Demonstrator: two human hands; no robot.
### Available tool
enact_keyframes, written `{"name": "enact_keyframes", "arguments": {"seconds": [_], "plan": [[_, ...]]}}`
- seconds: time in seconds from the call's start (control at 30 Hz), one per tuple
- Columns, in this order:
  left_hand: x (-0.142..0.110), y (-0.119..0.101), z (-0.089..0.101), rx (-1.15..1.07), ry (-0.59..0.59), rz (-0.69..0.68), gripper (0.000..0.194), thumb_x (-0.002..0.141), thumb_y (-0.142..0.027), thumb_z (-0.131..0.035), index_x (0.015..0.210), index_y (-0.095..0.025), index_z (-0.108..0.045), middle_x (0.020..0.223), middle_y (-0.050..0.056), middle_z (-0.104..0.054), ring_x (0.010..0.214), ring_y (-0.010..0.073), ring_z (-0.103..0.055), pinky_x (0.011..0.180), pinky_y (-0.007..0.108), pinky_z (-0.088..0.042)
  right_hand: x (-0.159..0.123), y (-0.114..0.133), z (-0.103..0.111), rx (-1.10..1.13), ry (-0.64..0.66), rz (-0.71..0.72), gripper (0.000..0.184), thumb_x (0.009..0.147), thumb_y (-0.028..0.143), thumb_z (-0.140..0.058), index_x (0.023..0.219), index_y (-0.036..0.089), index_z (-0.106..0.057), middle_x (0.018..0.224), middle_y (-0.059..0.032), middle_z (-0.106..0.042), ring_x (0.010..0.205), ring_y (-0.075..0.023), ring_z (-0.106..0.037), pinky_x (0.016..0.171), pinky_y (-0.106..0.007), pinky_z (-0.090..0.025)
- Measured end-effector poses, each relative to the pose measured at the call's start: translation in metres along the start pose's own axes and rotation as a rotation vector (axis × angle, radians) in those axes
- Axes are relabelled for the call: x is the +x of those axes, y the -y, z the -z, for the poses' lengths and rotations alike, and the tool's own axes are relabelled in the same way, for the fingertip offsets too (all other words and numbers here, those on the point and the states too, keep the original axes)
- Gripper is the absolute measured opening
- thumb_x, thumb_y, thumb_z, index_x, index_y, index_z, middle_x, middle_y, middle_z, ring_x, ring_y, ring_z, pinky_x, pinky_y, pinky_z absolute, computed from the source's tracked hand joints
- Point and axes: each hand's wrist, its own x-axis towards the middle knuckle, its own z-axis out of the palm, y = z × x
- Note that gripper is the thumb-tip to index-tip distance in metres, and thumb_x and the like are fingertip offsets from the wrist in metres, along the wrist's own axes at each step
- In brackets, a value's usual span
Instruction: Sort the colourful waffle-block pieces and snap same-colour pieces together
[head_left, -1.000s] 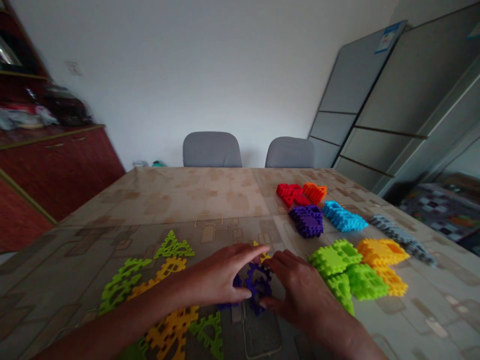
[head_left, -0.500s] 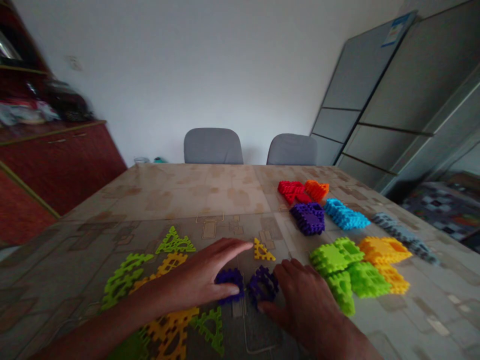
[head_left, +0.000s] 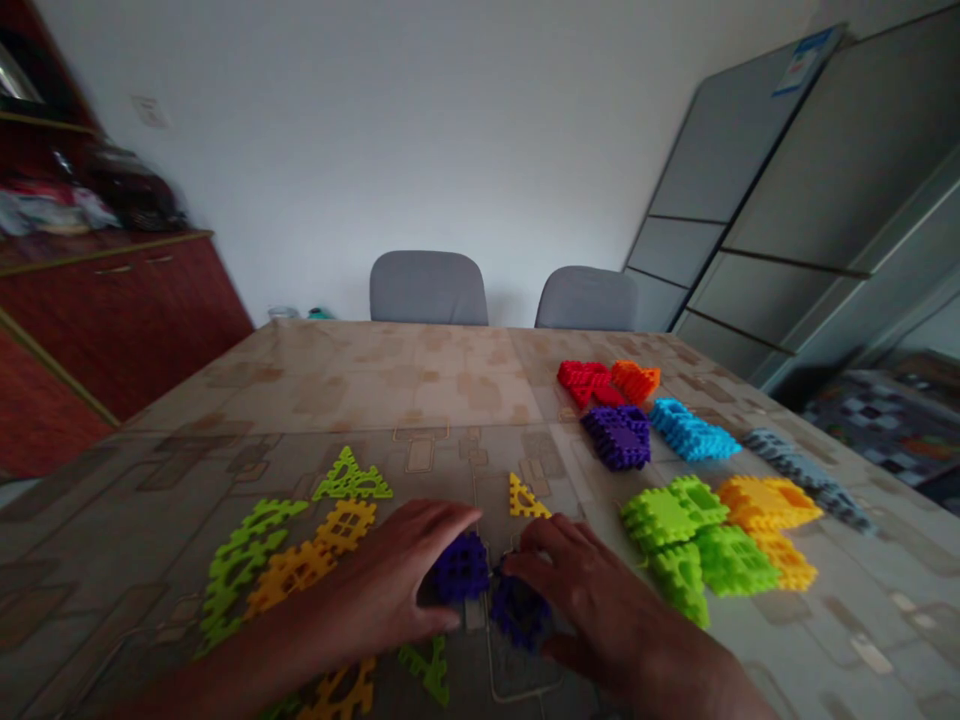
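My left hand (head_left: 401,570) is beside a purple interlocking building piece (head_left: 463,567) with toothed edges. Its thumb and fingers are spread apart around the left side of that piece. My right hand (head_left: 592,600) has its fingers curled over the top right edge of a second purple building piece (head_left: 517,610), with the thumb low on its right. The two purple pieces lie side by side with a small gap. Beyond my right fingertips lies a yellow triangular piece (head_left: 525,497). A green triangular piece (head_left: 429,668) sits partly under my left hand.
Flat green pieces (head_left: 244,560) and yellow pieces (head_left: 292,575) lie on the left, partly covered by my forearm. On the right stand stacks of green (head_left: 667,520), yellow (head_left: 769,500), purple (head_left: 619,437), blue (head_left: 690,430), red (head_left: 583,380), orange (head_left: 635,380) and grey pieces (head_left: 810,475).
My left thumb has moved down, away from the left purple piece. My right fingers have moved left over the other purple piece, which now sits slightly nearer to me.
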Motion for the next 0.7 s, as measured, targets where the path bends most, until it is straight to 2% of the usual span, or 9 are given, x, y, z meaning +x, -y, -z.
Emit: {"name": "enact_keyframes", "arguments": {"seconds": [0.2, 0.33, 0.47, 0.7], "plan": [[0.003, 0.000, -0.012, 0.030, -0.045, 0.033, 0.088, 0.069, -0.020, -0.075, 0.150, -0.029, -0.043, 0.145, 0.010, -0.055, 0.134, 0.0350, -0.048, 0.113, 0.049, -0.038, 0.003, -0.002, -0.006, -0.004, -0.002, 0.065, 0.039, 0.082, 0.010, -0.065, 0.119, 0.022, -0.065, 0.123, -0.0073, -0.060, 0.120, -0.0240, -0.050, 0.105, -0.037, -0.037], [0.002, 0.004, -0.014, 0.002, -0.073, 0.028, 0.087, 0.069, -0.016, -0.071, 0.150, -0.030, -0.042, 0.141, 0.008, -0.058, 0.131, 0.0320, -0.051, 0.112, 0.045, -0.040, 0.004, -0.005, -0.007, -0.004, 0.004, 0.092, 0.042, 0.080, 0.013, -0.068, 0.121, 0.018, -0.064, 0.125, -0.0086, -0.060, 0.121, -0.0244, -0.048, 0.109, -0.039, -0.033], [0.001, 0.002, -0.014, 0.003, -0.094, 0.038, 0.086, 0.070, -0.015, -0.069, 0.150, -0.031, -0.041, 0.141, 0.007, -0.058, 0.131, 0.0305, -0.052, 0.111, 0.045, -0.040, 0.004, -0.014, -0.008, -0.004, -0.060, 0.114, 0.050, 0.076, 0.019, -0.074, 0.123, 0.014, -0.061, 0.127, -0.0108, -0.060, 0.121, -0.0267, -0.048, 0.111, -0.042, -0.030], [0.001, -0.010, -0.014, 0.105, -0.106, 0.066, 0.085, 0.069, -0.015, -0.069, 0.149, -0.026, -0.043, 0.136, 0.009, -0.061, 0.127, 0.0313, -0.053, 0.110, 0.045, -0.042, 0.010, -0.026, -0.014, -0.002, -0.122, 0.094, 0.047, 0.075, 0.020, -0.076, 0.119, 0.014, -0.062, 0.123, -0.0114, -0.062, 0.120, -0.0280, -0.051, 0.110, -0.044, -0.033]]}}
